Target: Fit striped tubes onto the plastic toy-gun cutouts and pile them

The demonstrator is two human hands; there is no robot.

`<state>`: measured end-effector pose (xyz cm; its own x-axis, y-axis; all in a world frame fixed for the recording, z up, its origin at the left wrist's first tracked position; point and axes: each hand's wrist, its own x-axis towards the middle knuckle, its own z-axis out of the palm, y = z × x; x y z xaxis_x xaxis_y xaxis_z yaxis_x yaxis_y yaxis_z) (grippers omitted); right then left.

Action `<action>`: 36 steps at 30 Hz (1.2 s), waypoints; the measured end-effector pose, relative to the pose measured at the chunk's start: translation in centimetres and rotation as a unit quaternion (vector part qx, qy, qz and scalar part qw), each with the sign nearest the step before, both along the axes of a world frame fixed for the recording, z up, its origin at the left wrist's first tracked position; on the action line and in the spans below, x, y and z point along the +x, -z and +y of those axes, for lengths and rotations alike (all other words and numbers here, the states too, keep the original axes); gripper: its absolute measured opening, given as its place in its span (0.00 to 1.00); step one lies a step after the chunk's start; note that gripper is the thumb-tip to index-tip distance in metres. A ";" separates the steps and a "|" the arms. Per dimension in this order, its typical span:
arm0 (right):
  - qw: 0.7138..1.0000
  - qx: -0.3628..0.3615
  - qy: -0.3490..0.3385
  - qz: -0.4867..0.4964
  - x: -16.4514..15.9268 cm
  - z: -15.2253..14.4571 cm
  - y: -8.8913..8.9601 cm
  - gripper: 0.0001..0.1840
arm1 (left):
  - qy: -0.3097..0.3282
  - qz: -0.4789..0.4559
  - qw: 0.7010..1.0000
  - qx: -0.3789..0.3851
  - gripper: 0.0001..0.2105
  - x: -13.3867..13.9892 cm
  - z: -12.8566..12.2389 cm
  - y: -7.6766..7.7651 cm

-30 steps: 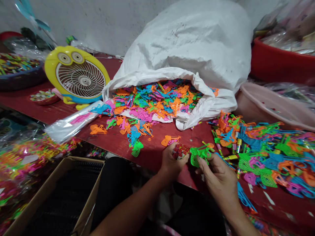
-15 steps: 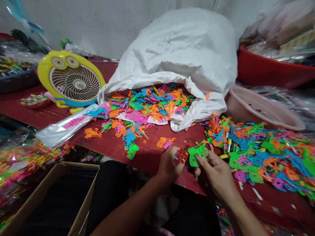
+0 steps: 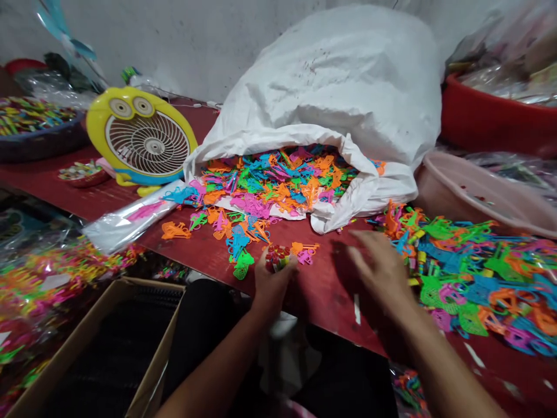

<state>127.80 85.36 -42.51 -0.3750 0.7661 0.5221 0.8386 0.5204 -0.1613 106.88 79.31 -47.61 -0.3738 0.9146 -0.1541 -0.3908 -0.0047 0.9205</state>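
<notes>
My left hand (image 3: 274,284) is wrapped round a bundle of small red-ended sticks (image 3: 277,257), held over the front of the table. Only the ends of the bundle show, so its exact kind is unclear. My right hand (image 3: 378,270) hovers above the table with fingers apart, holding nothing visible and slightly blurred. Beside it lies a heap of bright plastic toy pistols (image 3: 472,290) in green, blue, orange and pink. Just beyond my left hand are a loose orange toy pistol (image 3: 303,248) and a pink one (image 3: 306,257).
A big white sack (image 3: 343,75) lies with its mouth towards me, spilling more toys (image 3: 278,180). A yellow fan (image 3: 152,145) and clear plastic bags (image 3: 126,226) are left. Pink (image 3: 487,194) and red basins (image 3: 496,116) stand right. A cardboard box (image 3: 143,371) sits below the table edge.
My right hand has let go of the green toy pistol and opened. My left hand has moved left with the bundle. The view has shifted slightly.
</notes>
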 end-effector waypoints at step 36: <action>0.945 -0.177 -0.153 0.229 -0.3 -4.2 1.7 0.15 | 0.204 -0.096 0.974 0.027 0.10 3.2 0.9 0.1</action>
<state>127.52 81.19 -44.18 -0.4036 0.8154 0.4151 0.4586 0.5728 -0.6794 110.11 80.24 -47.73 0.0524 0.9896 -0.1337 -0.5348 0.1409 0.8332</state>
